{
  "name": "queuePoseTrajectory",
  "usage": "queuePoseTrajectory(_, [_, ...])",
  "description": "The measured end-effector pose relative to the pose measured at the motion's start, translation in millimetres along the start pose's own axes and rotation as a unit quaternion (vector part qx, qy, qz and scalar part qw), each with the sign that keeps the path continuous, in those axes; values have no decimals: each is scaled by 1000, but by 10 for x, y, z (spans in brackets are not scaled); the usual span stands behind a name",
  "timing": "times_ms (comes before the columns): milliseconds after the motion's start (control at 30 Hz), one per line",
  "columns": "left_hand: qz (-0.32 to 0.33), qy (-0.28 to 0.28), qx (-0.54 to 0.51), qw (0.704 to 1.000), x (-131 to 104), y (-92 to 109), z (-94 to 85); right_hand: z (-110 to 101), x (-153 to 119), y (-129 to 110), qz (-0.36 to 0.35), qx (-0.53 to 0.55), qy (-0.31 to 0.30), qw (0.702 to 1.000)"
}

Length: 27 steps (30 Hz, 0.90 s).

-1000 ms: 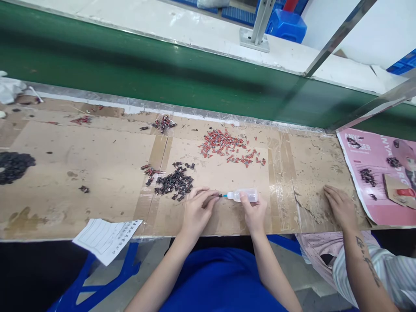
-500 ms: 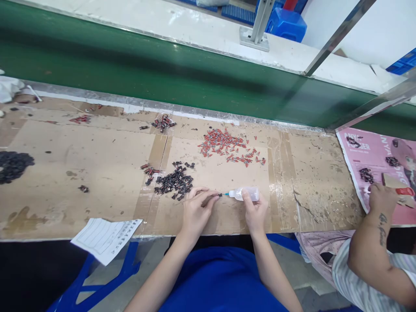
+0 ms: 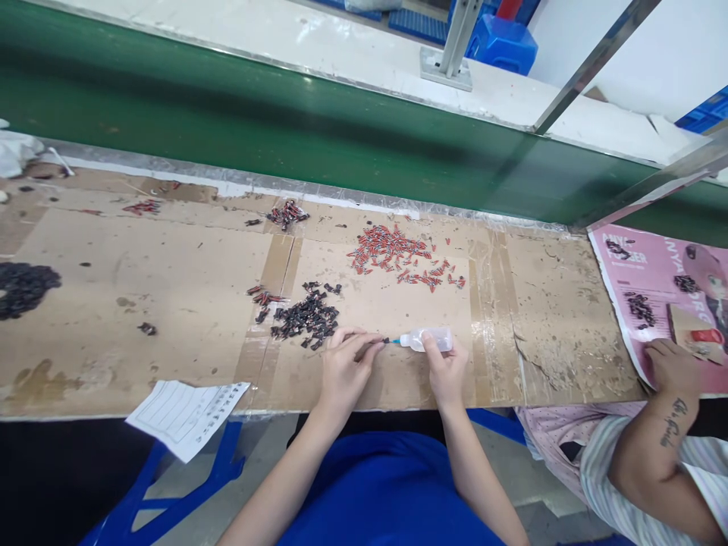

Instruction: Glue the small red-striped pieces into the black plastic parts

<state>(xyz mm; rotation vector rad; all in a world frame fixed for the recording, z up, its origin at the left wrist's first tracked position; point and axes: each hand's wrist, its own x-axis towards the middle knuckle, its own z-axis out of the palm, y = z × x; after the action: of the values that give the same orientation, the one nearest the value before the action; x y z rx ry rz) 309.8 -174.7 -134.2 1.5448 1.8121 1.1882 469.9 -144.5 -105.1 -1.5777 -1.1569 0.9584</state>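
My left hand (image 3: pixel 348 365) pinches a small black part (image 3: pixel 386 340) between thumb and fingertips, over the cardboard-covered bench. In my right hand (image 3: pixel 447 369) lies a clear squeeze bottle (image 3: pixel 431 340), held sideways. Its thin blue tip (image 3: pixel 396 341) points left and is at the black part; whether they touch is too small to tell. Just left of my left hand is a pile of black parts (image 3: pixel 307 317). Farther back, many small red pieces (image 3: pixel 387 249) are spread over the cardboard (image 3: pixel 369 299).
Black discs (image 3: pixel 26 290) lie at the far left. A paper sheet (image 3: pixel 186 415) overhangs the front edge. A green belt (image 3: pixel 284 125) runs behind the bench. At the right, another person's hand (image 3: pixel 674 367) rests by a pink poster (image 3: pixel 629 292) holding parts.
The other person's hand at the right has moved down, away from the red object. My hands, the bottle and the black part look nearly unchanged.
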Motion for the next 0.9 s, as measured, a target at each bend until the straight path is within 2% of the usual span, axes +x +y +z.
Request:
queuePoseTrajectory(167, [34, 0, 2, 999, 3, -14, 9, -29, 32, 28, 11, 33, 32, 999])
queuePoseTrajectory(267, [64, -1, 15, 998, 9, -26, 21, -120, 54, 52, 17, 32, 28, 999])
queuePoseTrajectory(367, [72, -12, 41, 996, 3, -33, 41, -275, 79, 35, 2, -61, 12, 998])
queuePoseTrajectory(433, [70, -14, 56, 996, -9, -34, 54, -383, 135, -12, -43, -168, 27, 984])
queuePoseTrajectory(533, [71, -13, 57, 996, -28, -40, 62, -491, 352, -91, -111, -269, 98, 952])
queuePoseTrajectory(600, [83, -11, 42, 996, -34, -48, 62, -500, 580, -114, -104, -283, 126, 945])
queuePoseTrajectory(767, [103, -2, 30, 994, -29, -69, 66, -350, 1087, -67, -38, -304, 73, 949])
queuePoseTrajectory(900, [70, -8, 11, 997, -20, -84, 65, -285, 1164, -44, -43, -284, 65, 956])
